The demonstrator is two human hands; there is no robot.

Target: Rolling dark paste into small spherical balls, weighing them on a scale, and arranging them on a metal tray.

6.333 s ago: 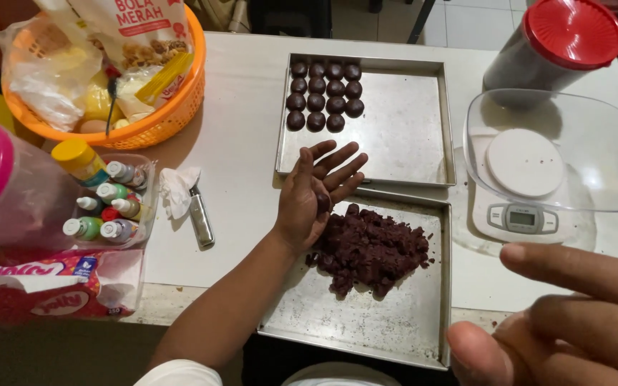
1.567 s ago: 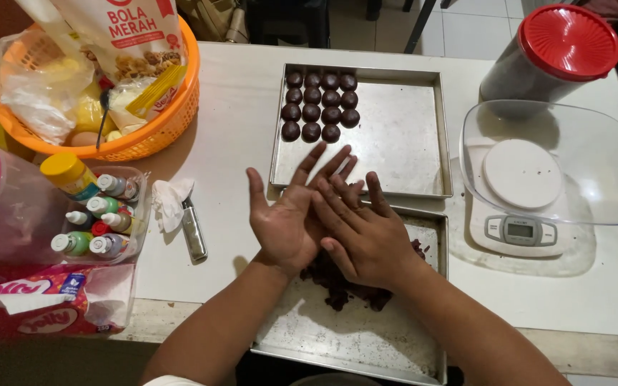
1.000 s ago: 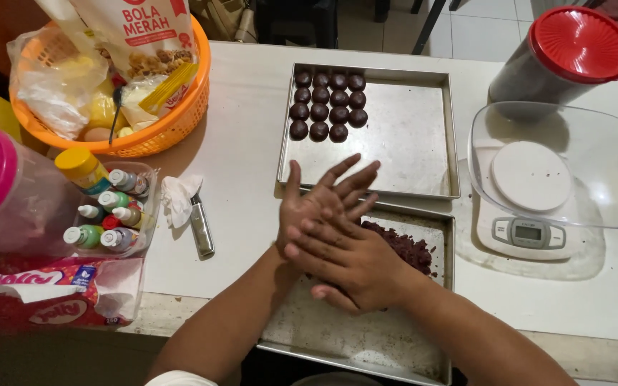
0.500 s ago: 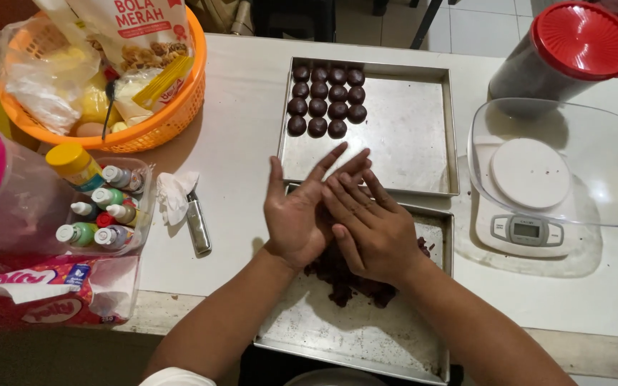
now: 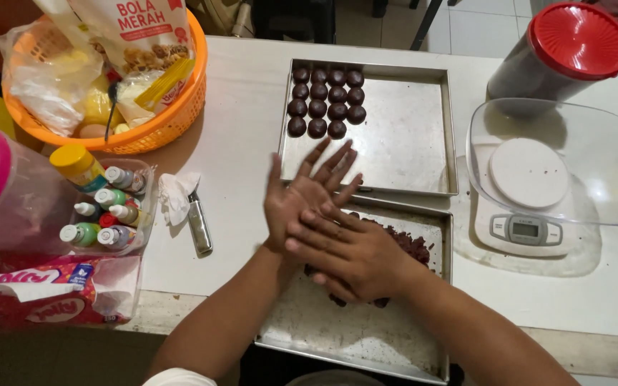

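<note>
Eleven dark dough balls [image 5: 325, 101] sit finished on the far tray [image 5: 409, 154], dark crumbly dough [image 5: 413, 246] left on the near tray [image 5: 366, 336], as right hand [image 5: 348, 250] presses flat over open left hand [image 5: 302, 196], whatever's between them hidden.

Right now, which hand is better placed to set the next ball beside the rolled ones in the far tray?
Probably the left hand: its fingertips already reach the far tray near the dark balls. The right hand lies across it, over the dough.
</note>
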